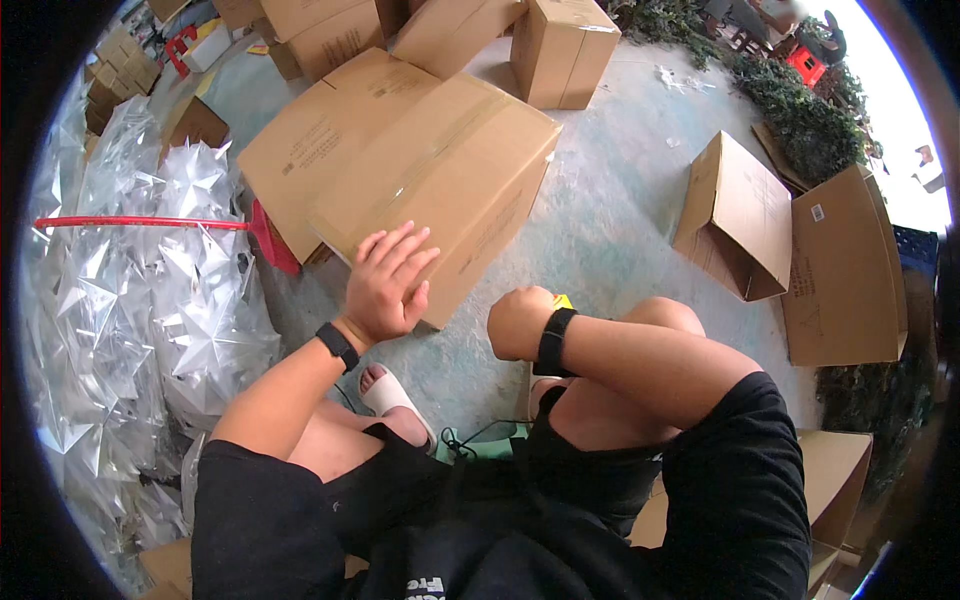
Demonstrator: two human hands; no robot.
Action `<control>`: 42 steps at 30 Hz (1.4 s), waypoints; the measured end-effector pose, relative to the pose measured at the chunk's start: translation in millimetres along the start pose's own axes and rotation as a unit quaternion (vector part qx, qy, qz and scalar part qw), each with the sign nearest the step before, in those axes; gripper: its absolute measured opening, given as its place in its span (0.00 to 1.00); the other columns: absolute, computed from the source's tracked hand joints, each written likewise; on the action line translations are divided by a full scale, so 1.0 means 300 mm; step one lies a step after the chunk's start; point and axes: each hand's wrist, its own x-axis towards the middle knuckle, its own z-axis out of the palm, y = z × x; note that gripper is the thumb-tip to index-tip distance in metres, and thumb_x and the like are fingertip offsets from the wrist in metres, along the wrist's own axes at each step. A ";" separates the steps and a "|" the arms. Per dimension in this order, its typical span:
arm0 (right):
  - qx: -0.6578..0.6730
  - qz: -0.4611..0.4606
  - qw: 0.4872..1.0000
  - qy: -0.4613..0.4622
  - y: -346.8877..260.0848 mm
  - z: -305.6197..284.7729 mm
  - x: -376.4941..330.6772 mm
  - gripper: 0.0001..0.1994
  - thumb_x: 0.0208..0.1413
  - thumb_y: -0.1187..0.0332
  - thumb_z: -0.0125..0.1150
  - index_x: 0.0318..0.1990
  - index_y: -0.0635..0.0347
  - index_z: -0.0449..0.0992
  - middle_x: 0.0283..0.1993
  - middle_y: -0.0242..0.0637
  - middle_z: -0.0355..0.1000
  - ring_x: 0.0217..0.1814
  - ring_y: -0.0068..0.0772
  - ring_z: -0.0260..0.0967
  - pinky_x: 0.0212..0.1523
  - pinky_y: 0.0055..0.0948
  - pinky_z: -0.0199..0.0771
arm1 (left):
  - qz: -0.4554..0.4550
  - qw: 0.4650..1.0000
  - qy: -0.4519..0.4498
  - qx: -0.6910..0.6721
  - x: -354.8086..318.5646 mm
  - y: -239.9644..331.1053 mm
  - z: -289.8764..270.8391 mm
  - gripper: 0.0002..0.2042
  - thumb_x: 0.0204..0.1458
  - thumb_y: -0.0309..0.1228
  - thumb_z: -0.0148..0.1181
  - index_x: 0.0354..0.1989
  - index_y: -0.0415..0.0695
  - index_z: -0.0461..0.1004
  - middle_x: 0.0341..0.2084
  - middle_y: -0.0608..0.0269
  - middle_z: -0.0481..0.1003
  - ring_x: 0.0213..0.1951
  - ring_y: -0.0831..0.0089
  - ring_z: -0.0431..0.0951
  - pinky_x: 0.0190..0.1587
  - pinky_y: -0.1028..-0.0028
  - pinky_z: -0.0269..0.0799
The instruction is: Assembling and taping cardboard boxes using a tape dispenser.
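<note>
A long brown cardboard box (470,150) lies on the floor in front of me, with a strip of clear tape along its top. My left hand (388,278) rests with its fingers spread on the near end of this box. To the right, apart from the box, my right hand (520,322) is closed in a fist. A small bit of something yellow (562,301) shows just behind that fist; what it is, and whether the fist holds it, is hidden. Against the long box's left side lies another brown box (320,140).
Clear-wrapped silver star decorations (190,260) are heaped at my left, with a red-handled tool (150,222) across them. Opened cartons (745,215) stand at the right, near green artificial foliage (800,115). More boxes (565,50) are at the back.
</note>
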 end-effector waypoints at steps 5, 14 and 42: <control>0.064 0.032 0.995 0.071 -0.011 -0.016 0.008 0.12 0.47 0.66 0.57 0.35 0.58 0.84 0.39 0.43 0.81 0.42 0.44 0.80 0.41 0.40 0.79 | 0.073 0.997 -0.006 0.033 -0.028 -0.062 0.022 0.22 0.53 0.35 0.54 0.57 0.45 0.73 0.60 0.55 0.71 0.62 0.58 0.69 0.64 0.57 0.59; 0.046 0.023 0.995 0.081 0.003 -0.022 0.022 0.13 0.51 0.60 0.57 0.34 0.58 0.84 0.39 0.43 0.80 0.42 0.47 0.79 0.43 0.42 0.79 | 0.103 0.991 -0.067 0.044 -0.003 -0.091 0.005 0.29 0.57 0.49 0.53 0.64 0.46 0.66 0.63 0.51 0.65 0.65 0.57 0.64 0.65 0.56 0.58; 0.042 0.028 0.998 0.021 0.026 -0.013 0.053 0.18 0.54 0.52 0.57 0.38 0.56 0.84 0.42 0.41 0.80 0.46 0.49 0.78 0.47 0.46 0.77 | -0.530 0.763 0.104 -0.356 -0.058 -0.490 0.087 0.39 0.56 0.53 0.58 0.66 0.33 0.57 0.63 0.44 0.64 0.63 0.55 0.65 0.63 0.64 0.61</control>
